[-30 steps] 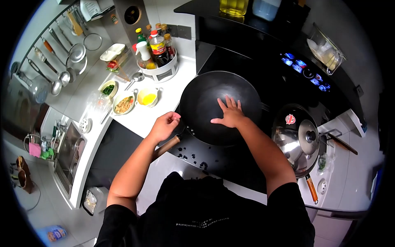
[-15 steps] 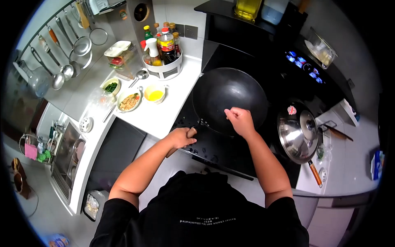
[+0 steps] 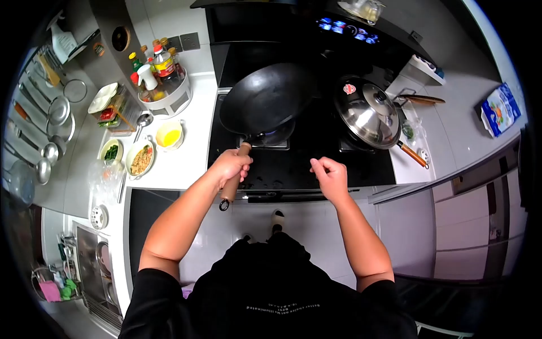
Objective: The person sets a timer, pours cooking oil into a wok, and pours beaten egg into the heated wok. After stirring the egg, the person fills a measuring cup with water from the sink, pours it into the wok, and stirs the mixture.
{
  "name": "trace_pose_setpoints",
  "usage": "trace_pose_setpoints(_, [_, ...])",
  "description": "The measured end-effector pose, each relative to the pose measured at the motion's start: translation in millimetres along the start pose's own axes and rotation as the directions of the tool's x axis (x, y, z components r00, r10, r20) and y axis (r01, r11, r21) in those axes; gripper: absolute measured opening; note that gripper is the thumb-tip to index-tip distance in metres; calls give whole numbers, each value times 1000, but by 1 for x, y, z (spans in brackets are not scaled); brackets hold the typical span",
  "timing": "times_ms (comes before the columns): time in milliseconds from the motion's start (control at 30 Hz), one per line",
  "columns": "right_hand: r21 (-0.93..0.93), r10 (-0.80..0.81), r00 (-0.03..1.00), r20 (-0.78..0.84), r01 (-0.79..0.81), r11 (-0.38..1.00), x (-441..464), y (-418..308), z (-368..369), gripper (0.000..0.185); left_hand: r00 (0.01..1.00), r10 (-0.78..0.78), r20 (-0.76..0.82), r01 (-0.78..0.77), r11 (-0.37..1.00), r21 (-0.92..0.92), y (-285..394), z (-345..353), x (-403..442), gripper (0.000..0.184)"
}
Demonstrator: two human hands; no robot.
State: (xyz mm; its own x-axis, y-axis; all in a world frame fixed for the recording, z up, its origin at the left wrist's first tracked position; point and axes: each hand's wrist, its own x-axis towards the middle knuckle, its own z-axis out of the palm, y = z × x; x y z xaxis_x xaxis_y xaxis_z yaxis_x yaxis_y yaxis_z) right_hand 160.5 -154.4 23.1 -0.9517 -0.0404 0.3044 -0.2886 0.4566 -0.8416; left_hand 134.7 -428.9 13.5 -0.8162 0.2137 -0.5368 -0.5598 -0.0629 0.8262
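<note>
The left hand is wrapped around the wooden handle of the black wok, its fingers closed on it. The wok's bowl lies ahead of that hand, tilted over the left burner, part of which shows below the bowl's near edge. The right hand is curled into a loose fist above the front of the stove, apart from the wok, which is ahead of it and to its left. Ahead of the right hand and to its right is a lidded pan.
</note>
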Motion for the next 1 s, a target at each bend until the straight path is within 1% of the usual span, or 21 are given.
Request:
trace_pose_setpoints(100, [-8,31,999,-18,-31,999,-11,3,-11,30,995,-22,98,47,965,-258,10,0,-15,12])
trace_pose_setpoints(133, [13,23,999,-32,-23,1000,-12,3,-12,29,991,-15,130,51,958,-281,10,-2,-18,13])
trace_pose_setpoints(233, [57,8,999,-43,-6,998,-10,2,-11,29,990,54,127,-25,977,-214,3,-3,-28,12])
trace_pose_setpoints(300, [63,-1,999,-33,3,998,-3,5,-10,29,990,132,45,-132,991,11,-11,-11,-25,11])
trace_pose_setpoints(367, [85,-23,1000,-20,25,996,5,4,-11,29,975,219,-48,-198,940,277,-22,-25,-23,11])
trace_pose_setpoints(400, [94,-24,1000,-15,26,995,8,4,-10,29,951,287,-117,-200,858,473,-19,-31,-30,14])
trace_pose_setpoints(433, [102,-25,1000,-10,26,994,11,5,-9,29,878,456,-144,-241,682,690,-21,-40,-32,18])
trace_pose_setpoints(467, [109,-23,1000,4,22,994,13,7,-7,29,843,520,-136,-206,546,812,-18,-49,-34,21])
trace_pose_setpoints(500, [114,-23,1000,20,20,993,16,10,-4,29,806,580,-117,-153,396,905,-10,-51,-41,23])
trace_pose_setpoints(533, [120,-24,999,40,19,993,19,12,-1,29,806,572,-152,-68,344,936,-2,-52,-46,26])
trace_pose_setpoints(567, [129,-29,998,52,22,991,22,12,3,29,815,549,-185,-7,328,945,4,-52,-51,26])
trace_pose_setpoints(633, [151,-39,996,80,27,988,27,12,12,29,789,584,-192,-6,319,948,9,-52,-55,19])
trace_pose_setpoints(733, [175,-63,994,93,46,983,32,18,24,29,816,540,-204,-71,445,893,14,-50,-51,15])
trace_pose_setpoints(800, [174,-84,993,82,68,982,36,18,27,29,899,342,-273,-77,737,672,26,-36,-50,12])
trace_pose_setpoints(833, [171,-92,993,77,78,982,37,18,27,29,933,232,-276,-56,850,524,30,-32,-49,10])
trace_pose_setpoints(867, [171,-81,994,73,67,983,40,19,27,29,954,192,-230,-96,922,374,25,-35,-38,6])
trace_pose_setpoints(967, [173,-51,997,61,40,984,48,20,28,29,975,86,-206,-62,991,121,9,-33,-17,6])
trace_pose_setpoints(1000, [177,-45,998,53,35,984,49,22,30,29,976,95,-196,-76,992,102,-1,-33,-10,6])
